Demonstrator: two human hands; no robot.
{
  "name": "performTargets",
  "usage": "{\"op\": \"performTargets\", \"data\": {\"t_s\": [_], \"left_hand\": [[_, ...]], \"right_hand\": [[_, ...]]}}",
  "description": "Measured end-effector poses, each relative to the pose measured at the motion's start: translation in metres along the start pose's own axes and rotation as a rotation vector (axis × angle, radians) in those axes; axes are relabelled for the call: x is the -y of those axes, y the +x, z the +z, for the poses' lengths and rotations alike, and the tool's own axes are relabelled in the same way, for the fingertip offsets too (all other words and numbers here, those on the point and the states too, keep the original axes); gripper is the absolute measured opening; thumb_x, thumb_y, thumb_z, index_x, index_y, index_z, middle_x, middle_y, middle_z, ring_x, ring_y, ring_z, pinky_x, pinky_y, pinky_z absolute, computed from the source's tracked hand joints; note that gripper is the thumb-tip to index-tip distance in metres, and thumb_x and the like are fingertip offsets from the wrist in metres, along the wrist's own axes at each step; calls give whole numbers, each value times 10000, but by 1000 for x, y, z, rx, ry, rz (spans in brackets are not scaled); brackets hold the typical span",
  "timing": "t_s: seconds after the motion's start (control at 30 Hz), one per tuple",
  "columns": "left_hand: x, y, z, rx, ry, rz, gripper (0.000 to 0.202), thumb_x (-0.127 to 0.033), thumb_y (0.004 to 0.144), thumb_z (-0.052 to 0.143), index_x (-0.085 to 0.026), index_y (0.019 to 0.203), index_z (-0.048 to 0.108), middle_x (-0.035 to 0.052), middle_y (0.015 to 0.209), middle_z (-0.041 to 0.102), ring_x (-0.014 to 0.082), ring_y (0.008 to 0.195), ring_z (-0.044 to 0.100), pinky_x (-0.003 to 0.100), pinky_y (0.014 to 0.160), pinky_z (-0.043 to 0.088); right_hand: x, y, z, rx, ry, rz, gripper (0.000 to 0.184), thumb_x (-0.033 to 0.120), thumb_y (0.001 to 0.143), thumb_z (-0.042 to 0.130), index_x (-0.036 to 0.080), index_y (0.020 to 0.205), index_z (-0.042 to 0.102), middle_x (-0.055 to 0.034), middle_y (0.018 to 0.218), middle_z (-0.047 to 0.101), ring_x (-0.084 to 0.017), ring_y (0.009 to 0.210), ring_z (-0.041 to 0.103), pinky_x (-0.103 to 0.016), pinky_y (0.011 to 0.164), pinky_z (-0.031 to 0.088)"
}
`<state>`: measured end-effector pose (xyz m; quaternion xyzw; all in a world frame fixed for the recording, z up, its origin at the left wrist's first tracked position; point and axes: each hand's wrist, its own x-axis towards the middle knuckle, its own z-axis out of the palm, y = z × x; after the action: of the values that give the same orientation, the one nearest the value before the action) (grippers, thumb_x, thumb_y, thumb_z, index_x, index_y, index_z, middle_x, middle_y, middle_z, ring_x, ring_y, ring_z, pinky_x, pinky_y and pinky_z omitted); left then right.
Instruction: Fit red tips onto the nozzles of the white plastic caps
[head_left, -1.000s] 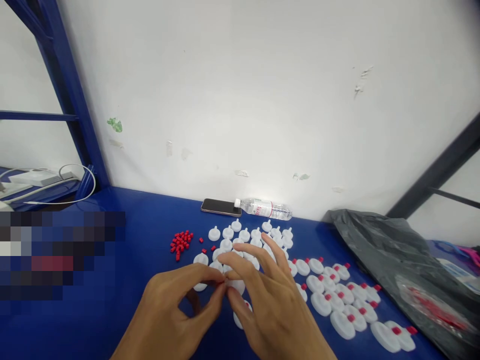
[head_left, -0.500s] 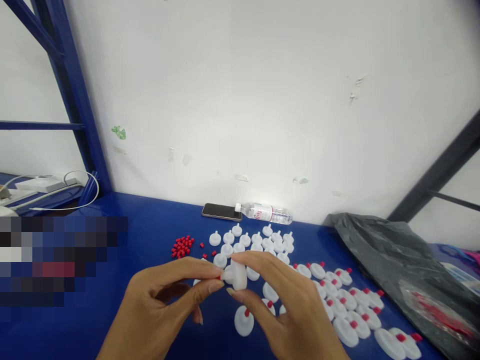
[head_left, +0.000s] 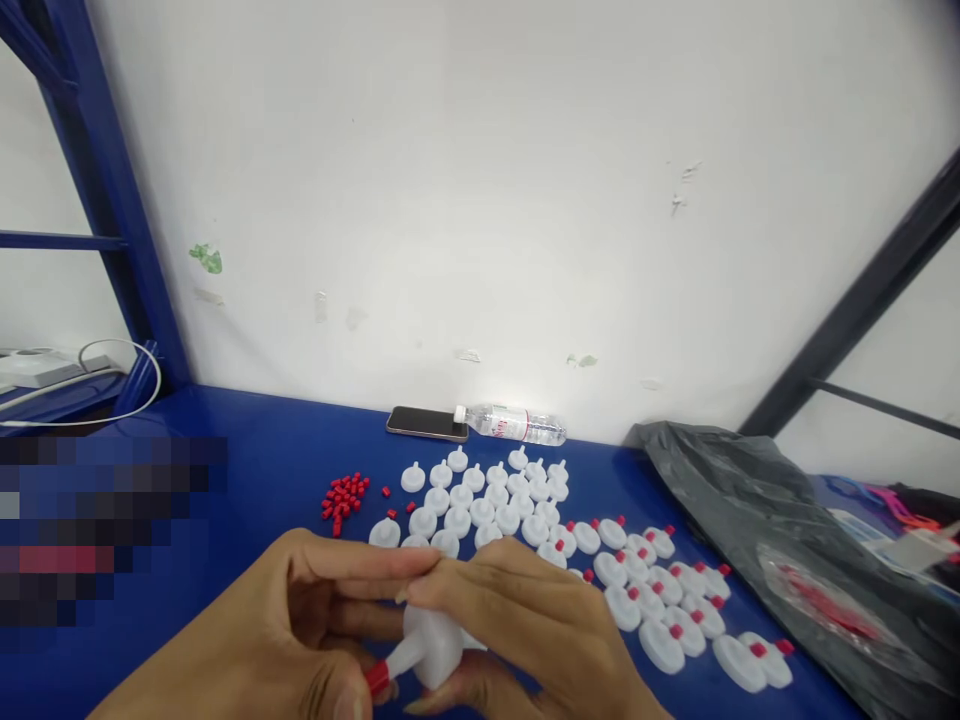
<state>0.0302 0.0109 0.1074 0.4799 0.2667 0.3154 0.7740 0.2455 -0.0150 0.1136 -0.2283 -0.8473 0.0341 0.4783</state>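
Observation:
A white plastic spout piece (head_left: 435,645) with a rounded body is held up at the front, tilted with its spout toward the lower left. On the spout's tip sits a small red cap (head_left: 379,678). My right hand (head_left: 529,630) is closed around the white body, thumb below and fingers over the top. My left hand (head_left: 292,625) has its thumb against the red cap and curled fingers behind it; its index fingertip touches my right hand. Behind both hands stand several uncapped white spout pieces (head_left: 457,521). Part of the held piece is hidden by my fingers.
Loose red caps (head_left: 346,493) lie in a pile at left. Several white pieces with red caps (head_left: 661,645) spread to the right. A phone (head_left: 427,422) and a clear bottle (head_left: 514,424) lie by the wall. A dark plastic bag (head_left: 697,490) covers the right side.
The held piece has come lower and nearer, and its red cap now shows clearly at the lower left. My hands have closed together around it. The view has shifted slightly right.

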Motion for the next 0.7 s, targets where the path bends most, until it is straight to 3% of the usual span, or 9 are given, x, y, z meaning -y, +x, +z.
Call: {"op": "performTargets", "data": {"t_s": [0.1, 0.2, 0.3, 0.4, 0.5, 0.57, 0.63, 0.7], "left_hand": [[0, -3, -5, 5, 23, -65, 706, -467, 471, 1022, -348, 1133, 808, 57, 1031, 841, 116, 740, 773, 102, 540, 489], [1, -2, -6, -14, 41, -40, 684, -481, 463, 1020, -344, 1102, 819, 48, 986, 841, 113, 724, 762, 106, 541, 495], [5, 1, -7, -88, 112, 59, 708, -483, 472, 1021, -318, 1127, 810, 46, 1026, 824, 176, 874, 773, 132, 586, 550], [5, 1, -11, -161, 286, 121, 784, -540, 615, 955, -351, 1329, 691, 83, 1299, 727, 314, 1170, 705, 201, 538, 614], [-3, -6, -19, -359, 516, 121, 808, -606, 733, 843, -430, 1460, 540, 95, 1485, 572, 393, 1302, 625, 188, 352, 548], [-14, -8, -29, -572, 676, 185, 747, -638, 770, 782, -451, 1453, 542, 82, 1539, 487, 363, 1151, 720, 187, 313, 523], [-29, -4, -41, -742, 859, 291, 671, -666, 800, 714, -439, 1419, 589, 66, 1576, 410, 286, 932, 782, 229, 314, 541], [-45, 9, -53, -799, 1083, 350, 567, -632, 888, 609, -371, 1391, 626, 83, 1529, 465, 229, 845, 777, 256, 394, 584]], "right_hand": [[-2, 0, 0, 16, 7, -41, 328, 299, 1021, 642, 171, 1320, 601, -63, 1049, 811, -144, 881, 755, -242, 787, 599], [0, 0, 1, 35, 1, -38, 344, 327, 1027, 627, 196, 1343, 590, -50, 1049, 810, -149, 891, 748, -249, 812, 617], [5, 0, 4, 81, -47, 52, 286, 241, 1004, 674, 226, 1285, 618, -7, 1069, 803, -139, 916, 744, -243, 850, 615], [7, -4, -6, 92, -202, 98, 285, 195, 999, 652, 265, 1275, 626, 12, 1180, 782, -153, 988, 746, -271, 896, 604], [-9, -5, -45, 99, -398, 247, 236, 284, 1011, 618, 320, 1243, 637, 16, 1184, 779, -195, 1062, 746, -323, 910, 594], [-35, -2, -83, 154, -505, 465, 200, 429, 1013, 593, 321, 1171, 650, -1, 1127, 787, -226, 1013, 760, -354, 868, 590], [-68, 0, -117, 216, -553, 689, 280, 560, 994, 559, 308, 1088, 638, -18, 1102, 794, -260, 1035, 750, -371, 860, 565], [-103, -2, -140, 259, -529, 838, 320, 601, 984, 509, 296, 1036, 594, -21, 1085, 804, -260, 1022, 748, -359, 861, 541]]}}
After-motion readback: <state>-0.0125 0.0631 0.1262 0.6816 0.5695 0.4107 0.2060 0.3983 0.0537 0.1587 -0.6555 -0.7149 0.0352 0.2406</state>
